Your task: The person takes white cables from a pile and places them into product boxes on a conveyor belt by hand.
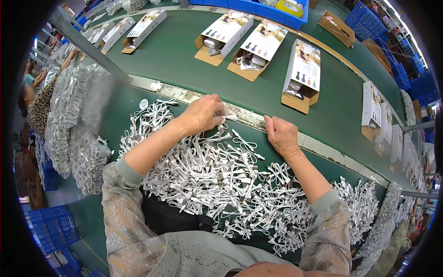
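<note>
A big heap of short white charging cables [198,171] covers the green work surface in front of me, each folded into a small loop. My left hand [205,113] is closed above the far side of the heap, its fingers around a white cable [229,117] whose end sticks out to the right. Farther right, my right hand [282,136] is curled at the metal rail [251,119], thumb up; its fingertips are hidden, so what it grips, if anything, does not show.
Beyond the rail, a green conveyor belt [184,51] carries open white printed boxes [304,69] with brown flaps. Clear bags of cables [76,106] are piled at left. A blue crate [258,14] stands at the far side. Other people sit along the line.
</note>
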Demonstrator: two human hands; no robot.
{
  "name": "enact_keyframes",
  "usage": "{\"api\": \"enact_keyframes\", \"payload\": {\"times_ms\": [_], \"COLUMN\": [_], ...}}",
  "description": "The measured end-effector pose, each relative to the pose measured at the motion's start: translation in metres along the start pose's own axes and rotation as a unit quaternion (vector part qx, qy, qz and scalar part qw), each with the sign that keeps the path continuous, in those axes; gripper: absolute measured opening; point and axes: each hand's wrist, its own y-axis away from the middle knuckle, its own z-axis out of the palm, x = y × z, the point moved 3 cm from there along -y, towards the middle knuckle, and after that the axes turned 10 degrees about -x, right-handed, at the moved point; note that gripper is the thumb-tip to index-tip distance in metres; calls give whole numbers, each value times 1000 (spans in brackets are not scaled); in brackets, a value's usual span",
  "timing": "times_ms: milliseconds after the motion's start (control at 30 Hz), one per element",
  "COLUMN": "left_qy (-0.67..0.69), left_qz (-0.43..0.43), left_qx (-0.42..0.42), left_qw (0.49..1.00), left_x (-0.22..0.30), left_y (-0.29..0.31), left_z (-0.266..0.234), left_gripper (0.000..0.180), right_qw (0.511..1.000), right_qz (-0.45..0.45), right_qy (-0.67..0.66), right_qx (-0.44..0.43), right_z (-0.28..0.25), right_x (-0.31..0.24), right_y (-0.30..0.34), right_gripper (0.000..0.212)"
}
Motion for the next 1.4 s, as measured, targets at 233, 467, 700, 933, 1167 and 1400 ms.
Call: {"api": "enact_keyframes", "payload": {"times_ms": [233, 467, 700, 933, 1167, 1400], "left_qy": [109, 66, 198, -7, -20, -29], "left_qz": [-60, -127, 11, 65, -1, -149], "left_qx": [163, 275, 275, -2, 19, 277], "left_qw": [979, 951, 941, 998, 1000, 949], "left_x": [-12, -42, -20, -22, -30, -104], "left_y": [-15, -121, -143, -24, 7, 27], "left_z": [-26, -32, -23, -21, -17, -72], "left_gripper": [15, 17, 41, 40, 12, 10], "right_qw": [1000, 1000, 999, 1000, 1000, 1000], "right_qz": [-3, -6, -8, 1, -8, -6], "right_qy": [0, -14, -34, -1, -12, 1], "right_qx": [4, 16, 11, 8, 5, 3], "right_z": [-1, 2, -1, -3, -1, -2], "right_x": [1, -2, -4, 0, -5, -1], "right_y": [1, 0, 0, 2, -3, 2], "right_gripper": [33, 35, 35, 33, 34, 36]}}
